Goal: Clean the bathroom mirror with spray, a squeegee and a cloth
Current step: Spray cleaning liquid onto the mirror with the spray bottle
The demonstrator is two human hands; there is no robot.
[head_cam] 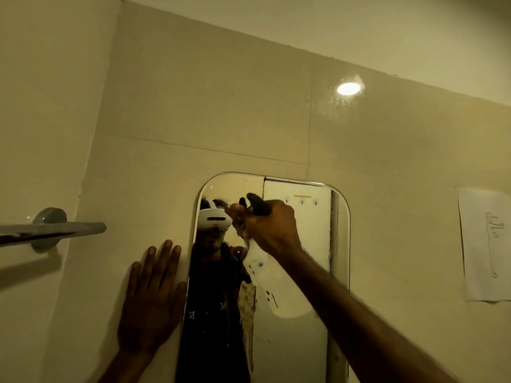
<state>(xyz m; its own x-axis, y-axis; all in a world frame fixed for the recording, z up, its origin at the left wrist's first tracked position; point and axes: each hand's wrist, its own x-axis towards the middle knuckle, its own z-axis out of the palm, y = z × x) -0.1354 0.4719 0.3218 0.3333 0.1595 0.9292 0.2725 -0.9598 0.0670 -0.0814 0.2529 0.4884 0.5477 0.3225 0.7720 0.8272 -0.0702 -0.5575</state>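
Mirror (293,341): wall-mtd, wet streaks on glass. R hand (272,228): fist round spray bottle (279,288), raised at upper glass. L hand (153,297): fingers spread, flat on tiled wall (221,106) just beside mirror's left edge.

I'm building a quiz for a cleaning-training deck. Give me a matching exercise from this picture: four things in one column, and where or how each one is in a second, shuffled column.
Things:
1. left hand
2. right hand
3. paper
4. towel bar

Places or states:
A. stuck on the wall right of the mirror
B. flat on the wall by the mirror's left edge
C. mounted on the far-left wall
D. gripping the spray bottle

Pairs: 1-B, 2-D, 3-A, 4-C
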